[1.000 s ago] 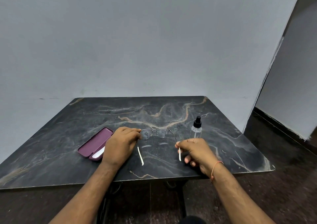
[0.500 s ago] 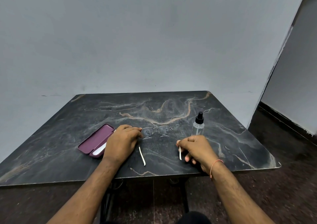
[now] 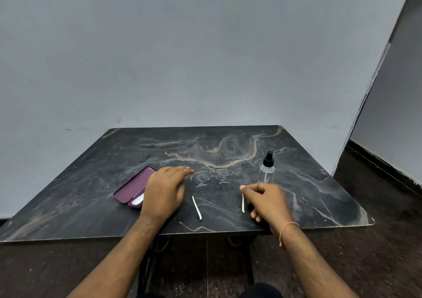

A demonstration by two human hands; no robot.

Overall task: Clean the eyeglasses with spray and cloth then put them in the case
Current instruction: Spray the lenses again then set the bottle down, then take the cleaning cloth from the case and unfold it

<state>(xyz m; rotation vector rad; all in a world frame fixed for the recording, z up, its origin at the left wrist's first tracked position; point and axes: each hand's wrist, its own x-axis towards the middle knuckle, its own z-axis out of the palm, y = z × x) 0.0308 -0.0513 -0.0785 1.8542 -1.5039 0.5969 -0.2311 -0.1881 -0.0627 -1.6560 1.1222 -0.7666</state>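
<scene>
The glasses [image 3: 212, 176] stand on the dark marble table [image 3: 308, 183], lenses facing the far wall, both temples unfolded and running back toward the person. The temple tips are pale; the left one [image 3: 197, 207] lies free on the stone, the right one [image 3: 243, 203] runs down beside the right hand.

The left hand [image 3: 165, 193] lies palm down over the table, fingers nearly straight and close together, their tips reaching the left end of the frame — whether they actually press on the hinge or only meet it cannot be told. It has nothing curled in it.

The right hand [image 3: 266, 200] is slightly blurred. Its thumb and forefinger are drawn together at the right temple, about where the thin wire meets the pale tip, and look to be pinching it; the other fingers are curled loosely beneath.

The case [image 3: 134, 187] — maroon, lid closed or nearly so — lies just left of the left hand, partly hidden by it. A white strip [image 3: 138, 200] shows at its near edge; it may be the cloth, but that cannot be told.

The spray bottle [image 3: 266, 168], clear with a black pump top, stands upright just beyond the right hand, to the right of the glasses and apart from them.

A thin orange band [image 3: 288, 229] circles the right wrist. Behind the table is a plain grey wall [image 3: 205, 58].
</scene>
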